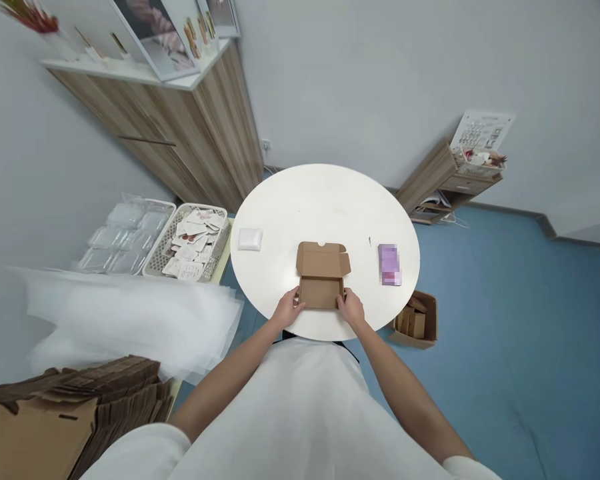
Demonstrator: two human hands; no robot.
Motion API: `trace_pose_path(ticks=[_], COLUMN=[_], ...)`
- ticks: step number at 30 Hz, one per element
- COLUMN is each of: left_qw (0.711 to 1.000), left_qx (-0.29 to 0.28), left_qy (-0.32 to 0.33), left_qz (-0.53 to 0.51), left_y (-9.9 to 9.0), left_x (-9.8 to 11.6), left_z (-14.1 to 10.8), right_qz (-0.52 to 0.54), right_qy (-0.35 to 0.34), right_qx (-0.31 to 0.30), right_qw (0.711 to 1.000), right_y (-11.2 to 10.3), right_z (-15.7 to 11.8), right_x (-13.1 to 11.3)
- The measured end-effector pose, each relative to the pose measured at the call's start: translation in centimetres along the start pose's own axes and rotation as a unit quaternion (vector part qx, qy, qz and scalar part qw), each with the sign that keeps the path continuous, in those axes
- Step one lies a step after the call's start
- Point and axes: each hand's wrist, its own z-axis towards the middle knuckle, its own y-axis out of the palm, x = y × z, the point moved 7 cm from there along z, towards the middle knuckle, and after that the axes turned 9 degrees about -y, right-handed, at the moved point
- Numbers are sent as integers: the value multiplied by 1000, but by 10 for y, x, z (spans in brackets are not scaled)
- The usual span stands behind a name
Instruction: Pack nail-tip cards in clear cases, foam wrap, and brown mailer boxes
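An open cardboard mailer box [321, 293] stands on the round white table [325, 200], close to its near edge. The lid is raised toward the far side, with its flaps spread, and the inside looks bare. My left hand [287, 310] grips the left wall, and my right hand [351, 307] grips the right wall, thumbs by the near corners. Left of the box lies a small white packet [250, 239]. Over to the right is a purple packet or card [389, 265], its print blurred out. A tiny dark object [370, 241] rests near it.
Left of the table are a basket of printed cards [193, 247], clear plastic packs [125, 233], white translucent sheets [130, 320] and stacked flat cardboard [80, 407]. A carton of cardboard pieces [423, 323] sits on the floor at right. Cabinets stand behind.
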Motion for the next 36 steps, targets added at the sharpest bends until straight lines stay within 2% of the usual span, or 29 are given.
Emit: trace_pose_path(ticks=[4, 6, 10, 13, 18, 22, 25, 29, 36], left_qw=[1000, 1000, 1000, 999, 995, 994, 992, 989, 988], left_qx=[14, 22, 20, 24, 60, 43, 36, 53, 50], left_qy=[11, 4, -19, -27, -53, -31, -36, -58, -37], left_qz=[-13, -9, 5, 4, -61, -101, -118, -124, -142], left_y=[-1, -1, 4, 10, 15, 19, 19, 18, 19], left_x=[11, 15, 17, 17, 13, 17, 20, 21, 26], left_z=[4, 5, 8, 16, 34, 45, 52, 59, 51], right_qz=[98, 163, 310, 376, 437, 476, 483, 484, 494], right_qy=[-33, -32, -6, -8, 21, 30, 31, 37, 47], right_qx=[-6, -30, -86, -85, -43, -26, -17, -12, -27], right_qw=[995, 986, 947, 923, 898, 879, 875, 874, 868], right_y=[-7, -6, 3, 3, 0, -2, -5, -7, -5], right_z=[-2, -3, 0, 8, 21, 29, 36, 45, 42], right_x=[6, 12, 23, 28, 41, 46, 48, 51, 50])
